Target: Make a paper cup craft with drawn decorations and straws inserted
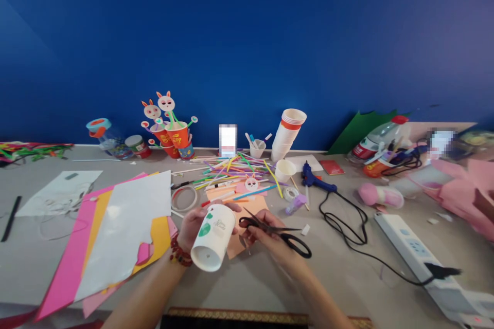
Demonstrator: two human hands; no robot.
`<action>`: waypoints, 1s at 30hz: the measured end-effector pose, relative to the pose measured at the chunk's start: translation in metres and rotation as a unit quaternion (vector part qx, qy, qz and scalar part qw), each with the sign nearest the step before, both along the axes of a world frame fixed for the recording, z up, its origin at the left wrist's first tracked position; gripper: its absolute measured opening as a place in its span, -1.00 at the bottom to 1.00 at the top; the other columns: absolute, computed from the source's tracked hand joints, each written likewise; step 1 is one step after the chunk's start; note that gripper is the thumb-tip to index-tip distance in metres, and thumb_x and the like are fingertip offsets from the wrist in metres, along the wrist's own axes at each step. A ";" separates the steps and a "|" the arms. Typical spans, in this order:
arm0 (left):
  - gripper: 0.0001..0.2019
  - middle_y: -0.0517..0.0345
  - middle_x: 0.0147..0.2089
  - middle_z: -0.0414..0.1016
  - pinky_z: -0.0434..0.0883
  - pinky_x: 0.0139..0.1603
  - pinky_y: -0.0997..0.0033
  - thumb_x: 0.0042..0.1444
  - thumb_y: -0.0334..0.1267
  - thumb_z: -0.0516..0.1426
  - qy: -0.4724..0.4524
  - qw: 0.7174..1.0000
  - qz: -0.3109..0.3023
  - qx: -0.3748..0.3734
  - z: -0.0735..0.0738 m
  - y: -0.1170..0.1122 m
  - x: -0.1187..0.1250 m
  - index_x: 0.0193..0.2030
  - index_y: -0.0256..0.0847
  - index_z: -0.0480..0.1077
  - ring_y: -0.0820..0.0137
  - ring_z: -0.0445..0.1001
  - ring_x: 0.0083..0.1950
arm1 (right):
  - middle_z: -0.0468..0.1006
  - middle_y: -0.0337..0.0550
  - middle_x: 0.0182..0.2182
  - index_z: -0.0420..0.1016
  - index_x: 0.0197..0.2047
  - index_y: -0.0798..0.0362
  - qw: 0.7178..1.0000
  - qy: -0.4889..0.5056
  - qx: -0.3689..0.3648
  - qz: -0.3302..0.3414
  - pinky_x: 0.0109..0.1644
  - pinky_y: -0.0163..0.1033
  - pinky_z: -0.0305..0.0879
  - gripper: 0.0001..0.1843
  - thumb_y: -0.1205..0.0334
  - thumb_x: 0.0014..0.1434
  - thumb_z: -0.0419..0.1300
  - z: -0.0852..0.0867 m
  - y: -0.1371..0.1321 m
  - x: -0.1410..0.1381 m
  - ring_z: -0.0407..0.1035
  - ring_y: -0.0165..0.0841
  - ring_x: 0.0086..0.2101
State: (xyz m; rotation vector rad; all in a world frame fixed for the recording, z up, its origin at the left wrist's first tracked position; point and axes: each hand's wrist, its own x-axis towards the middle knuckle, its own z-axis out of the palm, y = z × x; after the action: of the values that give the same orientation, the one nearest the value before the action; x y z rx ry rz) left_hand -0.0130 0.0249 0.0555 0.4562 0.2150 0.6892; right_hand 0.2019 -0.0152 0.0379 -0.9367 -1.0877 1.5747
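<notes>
My left hand (pixel 190 230) is wrapped round a white paper cup (pixel 213 237) with green marks, held on its side with the bottom facing me. My right hand (pixel 267 240) grips black scissors (pixel 276 230), blades apart and pointing left toward the cup's rim. A red bead bracelet (pixel 179 253) sits on my left wrist. Both hands hover over an orange paper sheet (pixel 247 216) on the grey table (pixel 270 277).
Pink, yellow and white sheets (pixel 123 226) lie at left. Coloured straws (pixel 231 172), a stack of cups (pixel 287 133), rabbit cup crafts (pixel 170 133), a blue glue gun (pixel 314 179) with black cord, tape rolls (pixel 290 193) and a power strip (pixel 417 252) lie around. Pink foam (pixel 463 190) lies at right.
</notes>
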 end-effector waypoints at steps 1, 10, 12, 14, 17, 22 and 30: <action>-0.43 -0.24 -0.11 0.57 0.44 -0.50 0.36 -0.05 -0.23 0.10 -0.003 1.000 0.009 -0.003 -0.004 0.000 0.001 0.16 -0.36 0.29 0.09 0.61 -0.33 | 0.61 -0.11 -0.30 0.32 -0.35 0.04 1.000 -0.019 0.007 -0.016 -0.42 -0.29 0.34 -0.67 0.01 0.08 0.32 -0.001 0.003 -0.001 0.45 -0.39 -0.48; -0.49 -0.29 -0.01 0.54 0.43 -0.10 0.11 -0.08 -0.22 0.10 -0.009 1.000 0.016 0.000 -0.026 -0.002 0.017 0.02 -0.46 0.43 0.01 0.57 -0.13 | 0.50 -0.23 -0.42 0.47 -0.28 0.03 0.975 -0.205 0.081 -0.008 -0.36 -0.29 0.32 -0.81 0.09 0.14 0.26 0.004 0.011 -0.006 0.39 -0.36 -0.43; -0.47 -0.26 -0.01 0.54 0.42 -0.07 0.13 -0.07 -0.21 0.09 -0.007 1.000 0.016 0.002 -0.026 0.000 0.016 0.06 -0.46 0.42 0.05 0.57 -0.14 | 0.49 -0.22 -0.43 0.46 -0.33 0.06 0.980 -0.174 0.078 0.049 -0.33 -0.28 0.33 -0.79 0.08 0.15 0.26 0.006 0.010 -0.003 0.40 -0.36 -0.43; -0.43 -0.23 -0.07 0.57 0.43 -0.10 0.16 -0.06 -0.18 0.10 -0.001 1.000 0.003 0.003 -0.024 0.002 0.013 0.09 -0.46 0.40 0.08 0.58 -0.18 | 0.50 -0.17 -0.41 0.44 -0.33 0.09 0.987 -0.088 0.029 0.131 -0.32 -0.25 0.37 -0.74 0.04 0.17 0.23 0.007 0.010 0.003 0.43 -0.35 -0.43; -0.46 -0.16 -0.15 0.60 0.43 -0.16 0.23 -0.06 -0.18 0.11 0.023 0.999 0.014 0.018 -0.019 0.004 0.006 0.07 -0.42 0.44 0.12 0.57 -0.20 | 0.55 -0.04 -0.32 0.41 -0.21 0.11 0.973 0.069 -0.077 0.206 -0.31 -0.18 0.42 -0.65 -0.05 0.19 0.17 0.007 0.006 0.012 0.50 -0.27 -0.39; -0.54 -0.19 -0.05 0.56 0.40 -0.13 0.29 -0.03 -0.23 0.15 0.093 0.989 0.077 0.091 -0.004 0.000 0.003 0.02 -0.41 0.48 0.17 0.53 -0.14 | 0.53 -0.01 -0.23 0.39 -0.09 0.10 0.956 0.138 -0.117 0.232 -0.31 -0.21 0.44 -0.58 0.02 0.08 0.31 -0.004 -0.005 0.018 0.51 -0.29 -0.37; -0.89 -0.10 0.17 0.36 0.27 0.01 0.30 0.11 -0.27 0.19 0.216 0.922 0.100 0.306 0.023 -0.004 -0.006 -0.30 -0.26 0.49 0.13 0.32 0.14 | 0.39 -0.20 -0.37 0.34 -0.26 0.04 0.993 -0.058 0.026 0.098 -0.50 -0.37 0.24 -0.47 -0.22 -0.05 0.34 0.004 -0.010 0.033 0.26 -0.44 -0.50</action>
State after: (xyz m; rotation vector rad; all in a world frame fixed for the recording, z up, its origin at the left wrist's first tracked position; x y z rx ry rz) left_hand -0.0186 0.0214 0.0782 1.2062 0.4710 0.8482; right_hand 0.2346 -0.0252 0.0416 -0.9188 -1.3297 1.6567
